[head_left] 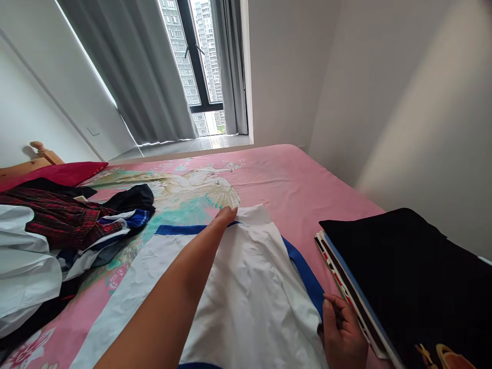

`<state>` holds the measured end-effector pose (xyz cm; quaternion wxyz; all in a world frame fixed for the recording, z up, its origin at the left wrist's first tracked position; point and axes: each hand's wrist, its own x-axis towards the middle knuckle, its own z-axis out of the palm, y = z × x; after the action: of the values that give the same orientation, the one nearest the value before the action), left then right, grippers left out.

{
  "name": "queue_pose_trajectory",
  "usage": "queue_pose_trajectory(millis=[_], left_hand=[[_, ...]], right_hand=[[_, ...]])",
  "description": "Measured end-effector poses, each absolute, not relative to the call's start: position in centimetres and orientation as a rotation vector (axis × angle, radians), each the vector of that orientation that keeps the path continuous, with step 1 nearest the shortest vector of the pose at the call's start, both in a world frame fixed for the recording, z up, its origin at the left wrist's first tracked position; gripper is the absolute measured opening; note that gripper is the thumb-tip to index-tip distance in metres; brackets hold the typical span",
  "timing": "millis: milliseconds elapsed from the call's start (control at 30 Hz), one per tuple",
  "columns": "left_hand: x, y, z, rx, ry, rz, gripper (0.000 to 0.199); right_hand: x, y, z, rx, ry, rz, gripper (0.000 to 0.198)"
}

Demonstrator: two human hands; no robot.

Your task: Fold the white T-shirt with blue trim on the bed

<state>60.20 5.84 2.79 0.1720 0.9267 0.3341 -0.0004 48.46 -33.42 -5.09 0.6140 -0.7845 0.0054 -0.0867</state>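
Left hand (226, 215) presses flat, pinning the white blue-trimmed garment (246, 287) on the pink bed (300, 184); right hand (342, 333) pinches its edge taut.

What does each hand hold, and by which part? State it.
The right hand pinches the white cloth garment with blue trim at its blue-edged right side. The left hand lies flat on its far edge, gripping nothing.

Clothes heap (49, 230), folded stack (403, 277)
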Motion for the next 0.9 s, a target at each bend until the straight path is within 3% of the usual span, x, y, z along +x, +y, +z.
queue_pose_trajectory(millis=[167, 300, 433, 533, 700, 900], left_hand=[[61.2, 4.3, 2.2, 2.546, 1.082, -0.095, 0.028], [60.2, 3.0, 2.9, 2.594, 0.943, 0.094, 0.019], [59.2, 3.2, 4.7, 2.673, 0.771, 0.388, 0.025], [59.3, 5.0, 6.0, 2.653, 0.844, 0.445, 0.023], [59.4, 6.0, 6.3, 2.606, 0.92, 0.48, 0.041], [59.7, 0.6, 5.4, 2.758, 0.367, 0.304, 0.047]], right_hand=[[48.6, -33.2, -4.9, -1.84, -0.002, -0.228, 0.044], [48.6, -33.2, -4.7, -1.871, -0.016, -0.222, 0.043], [48.5, -33.4, -4.7, -1.903, -0.024, -0.197, 0.043], [48.6, -33.5, -4.9, -1.931, -0.022, -0.178, 0.044], [48.8, -33.5, -5.4, -1.934, -0.017, -0.169, 0.045], [48.6, -33.3, -5.1, -1.861, 0.003, -0.161, 0.043]])
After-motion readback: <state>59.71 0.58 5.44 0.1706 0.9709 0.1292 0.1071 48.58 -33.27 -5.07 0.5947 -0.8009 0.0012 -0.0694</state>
